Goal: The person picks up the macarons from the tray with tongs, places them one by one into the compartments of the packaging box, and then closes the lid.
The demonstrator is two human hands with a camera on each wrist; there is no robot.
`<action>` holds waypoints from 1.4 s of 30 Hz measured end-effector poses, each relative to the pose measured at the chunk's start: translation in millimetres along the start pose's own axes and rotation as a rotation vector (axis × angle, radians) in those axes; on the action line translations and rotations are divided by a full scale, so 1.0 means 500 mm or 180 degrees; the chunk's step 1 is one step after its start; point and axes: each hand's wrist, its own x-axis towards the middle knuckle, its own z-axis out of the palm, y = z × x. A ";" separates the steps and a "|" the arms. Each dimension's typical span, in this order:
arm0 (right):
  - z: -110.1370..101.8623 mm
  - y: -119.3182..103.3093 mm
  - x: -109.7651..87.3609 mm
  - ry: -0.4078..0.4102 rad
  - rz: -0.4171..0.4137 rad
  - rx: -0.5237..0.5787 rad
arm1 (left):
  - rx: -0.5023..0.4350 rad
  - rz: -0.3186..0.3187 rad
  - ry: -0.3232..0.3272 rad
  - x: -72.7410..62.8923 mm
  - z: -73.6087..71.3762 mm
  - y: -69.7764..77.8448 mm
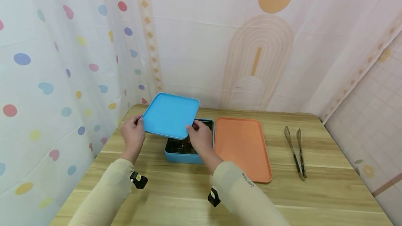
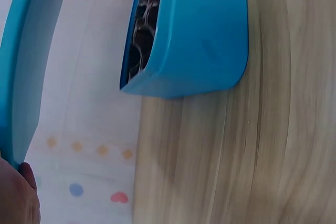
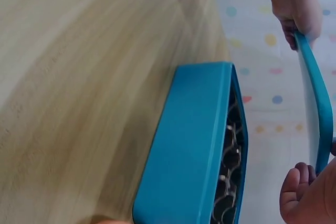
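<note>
A flat blue lid (image 1: 171,116) is tilted in the air above a blue box (image 1: 183,158), seen in the head view. My left hand (image 1: 133,133) pinches the lid's left edge, thumb on top. At the lid's near right corner, my right hand (image 1: 201,136) grips it with the thumb above and fingers below. The box stands uncovered on the table; its dark inside holds a clear divided insert (image 3: 229,169), whose contents I cannot make out. In the left wrist view the lid (image 2: 16,66) is apart from the box (image 2: 202,35).
An orange tray (image 1: 242,145) lies right beside the box. Farther right, metal tongs (image 1: 296,152) with dark grips rest on the wooden table (image 1: 176,198). Patterned curtains (image 1: 194,37) hang behind the table and along its sides.
</note>
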 end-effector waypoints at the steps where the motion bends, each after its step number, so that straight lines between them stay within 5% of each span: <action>1: -0.004 0.001 0.005 0.0003 0.0007 0.0063 | 0.0005 0.0010 -0.0009 -0.001 0.003 0.002; 5: -0.023 0.007 0.022 0.0003 0.0082 0.0224 | -0.0084 -0.0104 -0.0249 -0.005 0.011 0.010; 15: -0.082 0.022 0.055 -0.0006 0.0094 0.0423 | -0.0509 -0.0539 -0.1269 -0.003 0.012 0.029; 26: -0.127 0.034 0.083 -0.0164 0.0116 0.0481 | -0.0903 -0.0573 -0.1921 0.007 0.025 0.031; 35: -0.146 0.033 0.085 -0.0322 0.0020 0.0423 | -0.0982 -0.0556 -0.2239 0.009 0.023 0.030; 42: -0.157 0.032 0.088 -0.0375 -0.0050 0.0399 | -0.0918 -0.0626 -0.2143 0.014 0.026 0.041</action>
